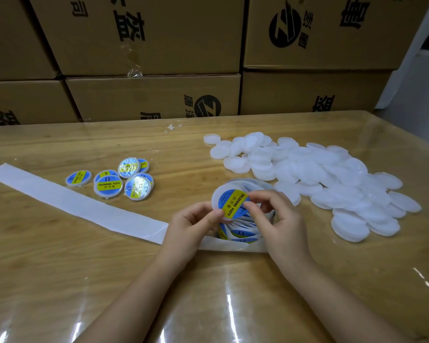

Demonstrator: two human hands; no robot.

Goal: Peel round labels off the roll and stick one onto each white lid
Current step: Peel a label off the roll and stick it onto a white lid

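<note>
You can read SOLDERING PASTE in black on the yellow band of the blue round label (233, 203) at the white lid (217, 197), with small Chinese characters alongside. The same words stand on the nearest labelled lid (108, 186) to your left. The cardboard boxes (154, 95) behind carry large black Chinese characters, upside down to you, and a round black logo (207, 106) with a Z-like mark.
</note>
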